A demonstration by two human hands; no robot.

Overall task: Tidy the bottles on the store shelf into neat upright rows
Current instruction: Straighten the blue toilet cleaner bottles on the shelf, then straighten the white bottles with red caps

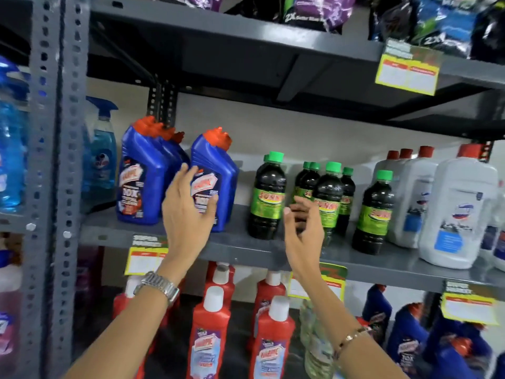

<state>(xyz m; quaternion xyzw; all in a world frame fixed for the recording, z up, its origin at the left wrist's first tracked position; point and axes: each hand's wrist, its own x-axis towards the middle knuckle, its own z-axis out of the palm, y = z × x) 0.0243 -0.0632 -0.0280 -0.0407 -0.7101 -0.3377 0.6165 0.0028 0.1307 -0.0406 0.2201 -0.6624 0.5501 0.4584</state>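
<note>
A shop: grey steel shelving [240,250] stocked with cleaning bottles [269,198], yellow price tags [407,75] on its edges.

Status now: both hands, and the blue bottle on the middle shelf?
Left hand holds blue toilet-cleaner bottle. Right hand open, near green-capped dark bottles. Nothing blocking.

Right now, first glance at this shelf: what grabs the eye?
The left hand grips a blue red-capped bottle at the left of the middle shelf, beside another of its kind. The right hand hovers open in front of the dark green-capped bottles at centre, which stand in a ragged cluster. Big white jugs fill the right end.
</note>
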